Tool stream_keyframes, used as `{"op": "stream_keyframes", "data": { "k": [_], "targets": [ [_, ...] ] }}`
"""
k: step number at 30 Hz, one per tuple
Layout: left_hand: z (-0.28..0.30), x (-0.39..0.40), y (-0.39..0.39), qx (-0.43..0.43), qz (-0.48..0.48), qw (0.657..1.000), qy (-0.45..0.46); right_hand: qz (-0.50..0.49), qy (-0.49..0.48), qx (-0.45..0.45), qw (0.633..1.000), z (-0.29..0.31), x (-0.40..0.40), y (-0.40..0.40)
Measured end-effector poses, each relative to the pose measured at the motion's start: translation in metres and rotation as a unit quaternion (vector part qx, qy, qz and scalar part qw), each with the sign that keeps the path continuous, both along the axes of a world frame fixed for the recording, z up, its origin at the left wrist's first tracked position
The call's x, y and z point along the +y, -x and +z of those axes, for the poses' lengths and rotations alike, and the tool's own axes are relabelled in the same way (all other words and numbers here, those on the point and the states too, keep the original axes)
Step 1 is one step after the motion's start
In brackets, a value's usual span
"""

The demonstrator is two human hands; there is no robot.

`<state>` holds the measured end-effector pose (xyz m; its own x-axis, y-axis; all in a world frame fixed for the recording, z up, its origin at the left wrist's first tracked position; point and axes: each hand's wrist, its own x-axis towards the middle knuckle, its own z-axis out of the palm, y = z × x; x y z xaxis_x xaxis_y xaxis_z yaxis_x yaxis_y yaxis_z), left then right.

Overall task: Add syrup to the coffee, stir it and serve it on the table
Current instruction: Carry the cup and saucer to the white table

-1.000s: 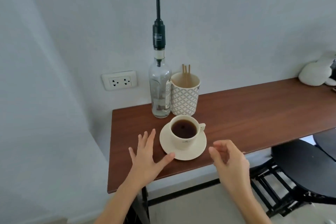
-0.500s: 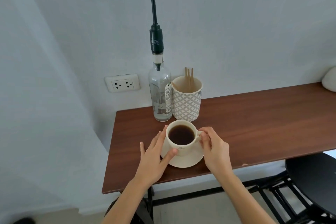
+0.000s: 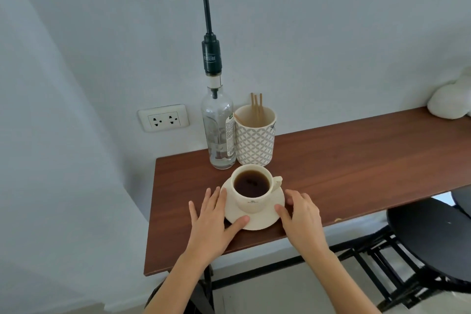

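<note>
A cream cup [image 3: 251, 202] of dark coffee stands on a cream saucer [image 3: 261, 222] near the front edge of the brown table [image 3: 356, 160], handle to the right. My left hand [image 3: 215, 219] lies flat against the saucer's left rim, thumb on its front edge. My right hand [image 3: 302, 214] rests at the saucer's right rim, fingers spread. Neither hand holds anything. Behind the cup stands a clear syrup bottle [image 3: 219, 132] with a tall black pump, its spout pointing left. Beside it, a patterned holder [image 3: 254, 141] contains wooden stir sticks [image 3: 256, 107].
A white wall socket [image 3: 163, 118] sits left of the bottle. The table's left end is close to the wall. A white soft object [image 3: 448, 106] lies at the table's far right. A black stool [image 3: 433, 237] stands below the table's right side.
Both hands came in from the front edge to the cup, then dropped from the cup's sides to the saucer's rim. The cup and saucer stay in place.
</note>
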<state>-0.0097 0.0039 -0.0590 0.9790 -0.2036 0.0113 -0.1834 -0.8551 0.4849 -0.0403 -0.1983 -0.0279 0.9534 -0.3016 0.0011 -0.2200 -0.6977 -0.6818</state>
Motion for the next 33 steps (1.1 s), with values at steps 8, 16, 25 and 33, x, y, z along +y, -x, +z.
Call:
{"op": "stream_keyframes", "data": {
  "k": [8,16,25,33],
  "targets": [
    [0.005,0.006,0.006,0.002,-0.033,0.999,0.005,-0.027,-0.017,0.009,0.999,0.0,0.009,0.024],
    [0.007,0.013,0.02,0.013,-0.084,0.996,-0.006,-0.035,-0.216,0.049,0.975,-0.008,0.008,0.043],
    [0.008,0.016,0.038,0.034,-0.121,0.992,-0.013,0.033,-0.509,0.071,0.857,-0.029,-0.005,0.064],
    [0.006,0.013,0.059,0.045,-0.12,0.991,-0.02,0.031,-0.522,0.072,0.85,-0.033,-0.015,0.078]
  ]
}}
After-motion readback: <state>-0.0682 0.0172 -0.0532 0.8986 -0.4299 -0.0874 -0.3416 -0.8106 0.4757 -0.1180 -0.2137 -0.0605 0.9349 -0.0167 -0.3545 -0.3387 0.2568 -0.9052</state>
